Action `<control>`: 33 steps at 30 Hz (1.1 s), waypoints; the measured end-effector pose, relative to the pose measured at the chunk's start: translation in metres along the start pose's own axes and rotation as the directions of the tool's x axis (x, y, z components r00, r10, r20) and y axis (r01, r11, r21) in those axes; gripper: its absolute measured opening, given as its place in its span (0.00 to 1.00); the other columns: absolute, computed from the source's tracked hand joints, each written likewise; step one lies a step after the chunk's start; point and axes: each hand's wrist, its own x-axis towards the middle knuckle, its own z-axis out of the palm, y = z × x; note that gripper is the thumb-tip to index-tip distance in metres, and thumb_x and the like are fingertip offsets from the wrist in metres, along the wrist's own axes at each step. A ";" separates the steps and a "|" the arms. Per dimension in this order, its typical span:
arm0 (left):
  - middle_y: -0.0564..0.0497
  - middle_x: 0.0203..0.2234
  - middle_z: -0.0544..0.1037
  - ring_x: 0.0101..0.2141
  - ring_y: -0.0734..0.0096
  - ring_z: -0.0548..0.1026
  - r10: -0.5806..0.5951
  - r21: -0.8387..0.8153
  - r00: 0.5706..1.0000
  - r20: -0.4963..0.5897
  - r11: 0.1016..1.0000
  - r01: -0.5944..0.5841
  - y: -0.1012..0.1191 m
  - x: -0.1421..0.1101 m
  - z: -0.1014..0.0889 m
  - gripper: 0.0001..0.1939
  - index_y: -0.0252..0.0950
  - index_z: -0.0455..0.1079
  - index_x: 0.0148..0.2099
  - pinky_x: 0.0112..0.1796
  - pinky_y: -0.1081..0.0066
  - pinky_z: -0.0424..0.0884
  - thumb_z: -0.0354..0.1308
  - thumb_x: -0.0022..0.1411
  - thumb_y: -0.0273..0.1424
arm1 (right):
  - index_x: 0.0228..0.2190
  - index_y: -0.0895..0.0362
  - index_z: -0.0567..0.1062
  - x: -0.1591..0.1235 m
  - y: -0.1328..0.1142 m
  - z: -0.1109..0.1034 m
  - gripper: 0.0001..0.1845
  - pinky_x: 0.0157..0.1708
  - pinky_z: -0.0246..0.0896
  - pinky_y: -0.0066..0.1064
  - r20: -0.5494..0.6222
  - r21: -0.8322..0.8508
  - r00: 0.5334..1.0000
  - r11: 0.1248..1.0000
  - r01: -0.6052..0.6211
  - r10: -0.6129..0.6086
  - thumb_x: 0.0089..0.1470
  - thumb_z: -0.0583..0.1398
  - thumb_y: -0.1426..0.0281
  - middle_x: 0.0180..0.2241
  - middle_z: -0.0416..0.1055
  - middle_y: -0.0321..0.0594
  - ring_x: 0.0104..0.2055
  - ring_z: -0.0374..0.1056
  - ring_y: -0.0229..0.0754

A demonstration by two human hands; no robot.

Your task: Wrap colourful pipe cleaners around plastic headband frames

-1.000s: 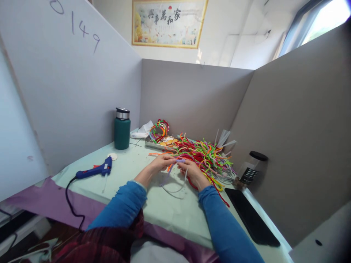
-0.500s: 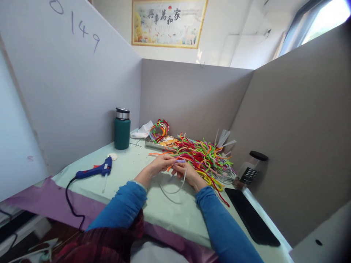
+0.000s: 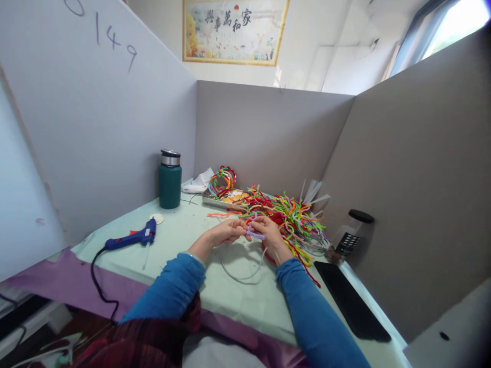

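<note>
My left hand (image 3: 224, 233) and my right hand (image 3: 271, 234) meet over the pale green table top, both pinched on a lilac pipe cleaner (image 3: 254, 234) wound on a thin white headband (image 3: 242, 272). The band's loop hangs below my hands toward me. A big heap of colourful pipe cleaners (image 3: 291, 217) lies just behind my right hand. Both sleeves are blue.
A blue glue gun (image 3: 130, 238) with a black cord lies at the left. A green flask (image 3: 170, 179) stands by the left wall. A metal tray (image 3: 222, 199) with coloured rings sits at the back. A black slab (image 3: 351, 301) and a dark-lidded jar (image 3: 353, 232) are on the right.
My hands have turned the band: the right hand rose and moved over the lilac piece, and the white loop swung lower toward me. The camera tipped slightly.
</note>
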 end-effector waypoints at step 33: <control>0.61 0.14 0.57 0.14 0.86 0.47 -0.005 0.097 0.980 -0.200 0.995 0.025 -0.009 0.006 -0.010 0.23 0.31 0.69 0.32 0.17 0.74 0.38 0.65 0.46 0.47 | 0.34 0.54 0.79 -0.010 -0.021 0.007 0.14 0.38 0.60 0.33 0.126 -0.296 0.946 0.898 0.324 -0.300 0.49 0.62 0.58 0.34 0.75 0.40 0.36 0.67 0.43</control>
